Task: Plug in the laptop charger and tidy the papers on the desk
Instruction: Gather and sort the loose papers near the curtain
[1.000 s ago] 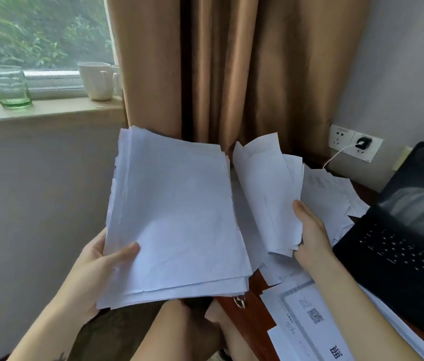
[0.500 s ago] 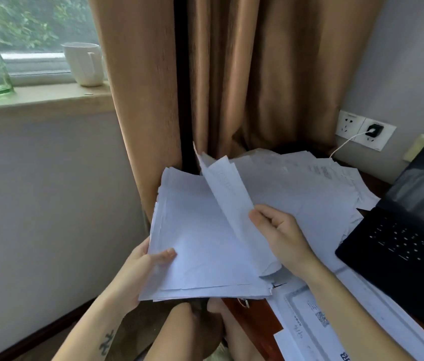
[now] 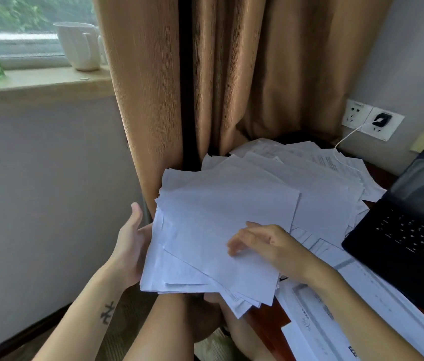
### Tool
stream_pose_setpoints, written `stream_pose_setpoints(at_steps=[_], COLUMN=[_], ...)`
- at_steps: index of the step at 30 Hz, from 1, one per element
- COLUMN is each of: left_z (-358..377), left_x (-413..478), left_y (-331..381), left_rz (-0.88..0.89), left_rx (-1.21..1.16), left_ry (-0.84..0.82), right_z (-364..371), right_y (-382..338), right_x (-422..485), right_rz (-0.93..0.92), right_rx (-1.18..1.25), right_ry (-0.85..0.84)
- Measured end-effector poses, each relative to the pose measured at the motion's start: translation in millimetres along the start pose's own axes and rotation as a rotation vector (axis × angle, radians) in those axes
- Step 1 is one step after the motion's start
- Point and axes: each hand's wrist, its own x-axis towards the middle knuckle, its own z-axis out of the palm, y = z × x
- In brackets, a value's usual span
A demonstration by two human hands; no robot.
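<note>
Left of the laptop (image 3: 414, 230), the paper stack (image 3: 218, 209) is borne on the left hand (image 3: 130, 246), thumb lifted. The right hand (image 3: 268, 243) is laid on top, fingers relaxed.

White paper stack (image 3: 221, 225), uneven w/ fanned edges, is held just off the worktop (image 3: 265, 317) edge, left of the open black laptop (image 3: 409, 230). Left hand (image 3: 130, 246) props its left side; right hand (image 3: 265, 243) rests on top. Loose sheets (image 3: 317, 178), some printed, lie spread btwn stack & laptop. Black charger plug (image 3: 381, 119) sits in a wall socket (image 3: 392, 132) behind the laptop. Its thin white cable (image 3: 346, 136) drops onto the sheets.
</note>
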Motion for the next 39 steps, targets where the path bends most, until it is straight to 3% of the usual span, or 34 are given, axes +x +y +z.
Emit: stream_pose_setpoints(at_steps=[2,4,6,8,11,14,19,21,25,32,39], left_z=[0,1,0,3,10,17,15,14,16,13,16], left_x=[1,6,17,22,27,33,36,30,12,7,9], left_y=[5,11,12,16,18,18,15,15,17,2,-6], left_rz=[-0.003,0.039,0.137,0.27,0.381,0.468,0.399,0.36,0.237,0.269,0.339], left_rx=[0.09,0.203,0.282,0.337,0.479,0.668,0.603,0.6,0.361,0.455,0.494], left_ry=[-0.058,-0.054,0.076,0.163,0.139,0.205,0.282,0.259,0.106,0.082,0.105], right_z=[-1,-6,-10,-10,-2,-1,-4,-1,6,-6,-25], right_y=[9,24,33,37,33,29,26,29,38,43,58], right_x=[4,9,10,8,6,6,10,12,16,19,16], right_rz=[-0.012,-0.03,0.179,0.43,0.505,0.488,0.363,0.319,0.228,0.106,0.197], right_rx=[-0.038,-0.384,-0.738,-0.871,-0.958,-0.944,-0.675,-0.668,-0.751,-0.546,-0.758], right_ry=[0.242,0.514,0.556,0.52,0.569,0.556,0.469,0.477,0.507,0.433,0.415])
